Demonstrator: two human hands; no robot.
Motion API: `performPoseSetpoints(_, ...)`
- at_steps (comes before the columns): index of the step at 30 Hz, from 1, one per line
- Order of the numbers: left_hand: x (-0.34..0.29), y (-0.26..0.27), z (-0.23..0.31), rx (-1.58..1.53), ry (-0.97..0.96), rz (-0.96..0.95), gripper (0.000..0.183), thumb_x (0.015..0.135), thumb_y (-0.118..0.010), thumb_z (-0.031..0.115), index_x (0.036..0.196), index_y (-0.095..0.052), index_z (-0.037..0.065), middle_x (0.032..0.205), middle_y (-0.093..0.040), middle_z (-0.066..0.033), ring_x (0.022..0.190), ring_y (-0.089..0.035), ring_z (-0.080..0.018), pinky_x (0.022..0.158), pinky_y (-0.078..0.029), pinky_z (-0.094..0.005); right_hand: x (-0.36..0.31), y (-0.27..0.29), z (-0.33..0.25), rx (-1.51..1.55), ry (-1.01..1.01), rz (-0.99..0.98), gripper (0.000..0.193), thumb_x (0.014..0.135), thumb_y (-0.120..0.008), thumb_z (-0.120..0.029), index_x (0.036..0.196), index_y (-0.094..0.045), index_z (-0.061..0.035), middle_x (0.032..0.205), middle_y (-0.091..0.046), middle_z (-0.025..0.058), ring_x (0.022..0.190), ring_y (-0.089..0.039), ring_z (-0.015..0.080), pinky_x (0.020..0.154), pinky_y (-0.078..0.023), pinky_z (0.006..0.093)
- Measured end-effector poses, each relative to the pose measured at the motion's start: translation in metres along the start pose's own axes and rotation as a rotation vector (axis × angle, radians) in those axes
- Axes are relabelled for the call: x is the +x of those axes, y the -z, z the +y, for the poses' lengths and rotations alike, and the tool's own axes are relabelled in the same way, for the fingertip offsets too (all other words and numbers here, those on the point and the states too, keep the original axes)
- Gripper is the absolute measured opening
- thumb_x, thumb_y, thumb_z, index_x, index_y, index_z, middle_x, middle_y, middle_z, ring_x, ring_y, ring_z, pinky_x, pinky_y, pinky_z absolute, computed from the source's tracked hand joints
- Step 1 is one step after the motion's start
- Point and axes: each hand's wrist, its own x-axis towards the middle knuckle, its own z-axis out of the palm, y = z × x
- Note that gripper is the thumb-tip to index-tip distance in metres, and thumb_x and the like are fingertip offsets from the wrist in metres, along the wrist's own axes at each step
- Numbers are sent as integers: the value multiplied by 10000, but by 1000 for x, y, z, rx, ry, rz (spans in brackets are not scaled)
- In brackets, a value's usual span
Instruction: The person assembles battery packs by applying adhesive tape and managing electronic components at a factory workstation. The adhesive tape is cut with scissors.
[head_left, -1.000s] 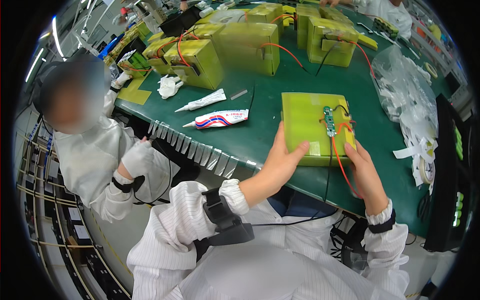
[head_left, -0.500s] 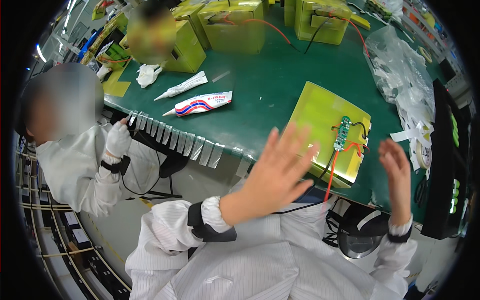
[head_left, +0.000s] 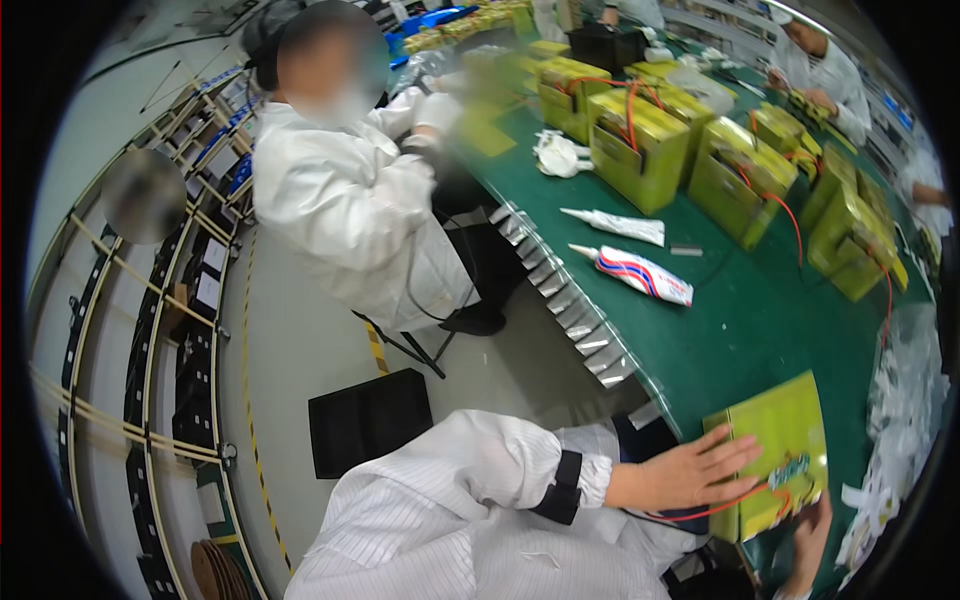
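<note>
A yellow-green wrapped battery pack (head_left: 775, 425) lies at the near right corner of the bench. A small green circuit board (head_left: 790, 470) sits on it, with red wires (head_left: 715, 514) running off toward my lap. My left hand (head_left: 690, 474) rests flat on the pack's top near its left edge, fingers apart. By the pack's near right corner is my right hand (head_left: 814, 535), its fingers extended along that side; whether they touch it is hard to tell.
Several wired battery packs (head_left: 640, 150) stand farther along the green bench (head_left: 690, 365). Two white glue tubes (head_left: 645, 277) lie mid-bench; tape strips (head_left: 560, 300) hang from its edge. Plastic bags (head_left: 905, 375) lie at right. A co-worker (head_left: 340, 210) is at left, a black bin (head_left: 370, 420) on the floor.
The view has swung left, showing more floor and shelving. My left hand has come down from above onto the pack. My right hand has moved in to the pack's near right corner.
</note>
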Motion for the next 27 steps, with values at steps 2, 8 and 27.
performPoseSetpoints(2,-4,1,-1,-113,-14,83,468,824,-487,154,1253,-316,82,1338,-334,-224,1245,-346,-371,1015,-301,-498,-21,-15,-40,-179,78,-220,639,834,-545,-334,1289,-339,65,1145,-509,132,896,-562,169,720,-459,252)
performPoseSetpoints(8,-7,-8,-7,-152,-93,159,390,811,-510,79,1163,-351,27,1219,-382,-233,1216,-353,-418,1005,-309,-542,-44,-51,-66,-274,-203,61,598,687,-662,107,1233,-421,72,1148,-518,131,993,-511,189,849,-426,295)
performPoseSetpoints(27,42,49,-64,-837,383,48,883,512,-776,161,1255,-327,0,1214,-342,-178,1166,-349,-331,990,-313,-365,55,-39,-116,-116,-1,-64,807,787,-572,-551,1284,-359,48,1080,-531,130,643,-556,138,547,-458,253)
